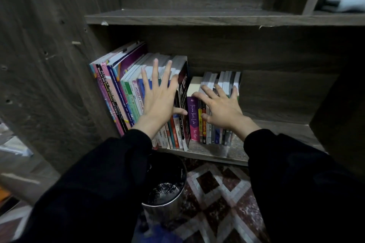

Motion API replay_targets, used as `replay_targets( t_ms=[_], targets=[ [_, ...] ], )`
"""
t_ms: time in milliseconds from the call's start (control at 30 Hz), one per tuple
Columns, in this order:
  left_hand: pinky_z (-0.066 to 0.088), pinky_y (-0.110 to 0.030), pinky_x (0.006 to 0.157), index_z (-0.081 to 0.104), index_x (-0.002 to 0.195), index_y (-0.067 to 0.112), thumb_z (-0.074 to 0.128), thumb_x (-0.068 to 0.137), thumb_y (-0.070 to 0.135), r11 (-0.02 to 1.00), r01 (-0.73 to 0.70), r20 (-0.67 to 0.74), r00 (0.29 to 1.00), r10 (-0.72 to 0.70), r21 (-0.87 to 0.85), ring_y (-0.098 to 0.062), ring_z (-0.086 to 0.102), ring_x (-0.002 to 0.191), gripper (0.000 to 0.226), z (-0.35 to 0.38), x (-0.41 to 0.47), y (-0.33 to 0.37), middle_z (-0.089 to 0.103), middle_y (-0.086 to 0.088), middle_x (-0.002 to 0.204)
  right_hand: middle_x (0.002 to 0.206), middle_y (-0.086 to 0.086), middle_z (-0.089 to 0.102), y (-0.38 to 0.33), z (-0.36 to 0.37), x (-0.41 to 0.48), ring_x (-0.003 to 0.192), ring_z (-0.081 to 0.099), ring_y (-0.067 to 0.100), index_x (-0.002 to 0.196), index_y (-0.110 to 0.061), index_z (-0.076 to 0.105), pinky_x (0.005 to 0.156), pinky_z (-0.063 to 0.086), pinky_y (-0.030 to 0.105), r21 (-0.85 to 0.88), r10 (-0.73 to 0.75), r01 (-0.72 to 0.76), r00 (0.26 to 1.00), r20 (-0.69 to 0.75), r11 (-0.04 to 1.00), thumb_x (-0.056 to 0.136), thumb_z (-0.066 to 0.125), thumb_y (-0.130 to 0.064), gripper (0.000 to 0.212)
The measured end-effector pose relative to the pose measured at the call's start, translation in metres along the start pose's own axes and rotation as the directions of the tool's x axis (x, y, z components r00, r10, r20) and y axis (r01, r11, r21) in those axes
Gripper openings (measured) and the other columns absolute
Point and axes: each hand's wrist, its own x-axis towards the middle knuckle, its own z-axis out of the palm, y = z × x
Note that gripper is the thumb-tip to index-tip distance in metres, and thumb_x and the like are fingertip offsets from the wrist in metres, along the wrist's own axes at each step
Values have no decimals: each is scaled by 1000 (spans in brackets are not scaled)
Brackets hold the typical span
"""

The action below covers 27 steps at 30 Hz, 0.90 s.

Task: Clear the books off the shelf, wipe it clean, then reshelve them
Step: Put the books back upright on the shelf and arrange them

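Splayed left hand [158,102] and right hand [221,107], seemingly flat against books [121,92]

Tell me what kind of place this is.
Probably a room in a home, perhaps a study corner: a dark wooden bookshelf holds school workbooks and paperbacks, with a patterned floor covering and a small metal bin below.

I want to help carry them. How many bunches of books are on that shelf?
2. The tall bunch stands left, under the left hand; the short bunch stands right, under the right hand. More may be hidden.
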Motion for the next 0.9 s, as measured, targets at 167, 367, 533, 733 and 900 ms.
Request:
replay_targets(
  t_ms=[167,367,533,733,900],
  targets=[
    [-7,-57,113,20,146,13,64,64,71,999,35,20,999,-35,-26,-39,-2,145,109,5,5,1,8,-20,156,161,-5,0,-2,0,2,148,2,29,148,-44,7,108,-3,70,-6,1,-1,1000,5,1000,93,49,-48,70],
    [4,-54,114,-6,149,23,59,69,74,998,36,-6,999,-36,43,-39,12,141,114,17,5,8,10,-22,153,161,-5,-2,-3,-2,1,148,0,29,149,-42,6,108,-4,69,-13,5,-5,1000,29,1000,93,49,-48,71],
    [-2,-59,112,-17,147,24,65,62,75,997,22,32,999,-24,77,-43,-3,142,129,20,5,7,-9,-23,152,161,-4,0,-7,-1,4,147,2,30,149,-40,7,108,-2,69,-16,-2,3,1000,9,1000,93,50,-48,71],
    [-1,-58,113,-32,139,23,66,64,72,996,53,5,999,-54,67,-43,3,142,133,20,4,11,2,-24,152,161,-4,0,-16,1,13,147,3,30,149,-40,7,109,0,69,-5,-7,7,1000,8,1000,92,50,-48,72],
    [8,-44,116,-7,151,14,66,72,64,977,-26,-130,992,-2,-213,-32,22,138,119,14,-5,-8,26,-18,148,161,-5,-1,-16,1,14,147,3,29,149,-40,5,109,0,68,-7,-5,6,1000,18,1000,92,49,-49,73]
  ],
)
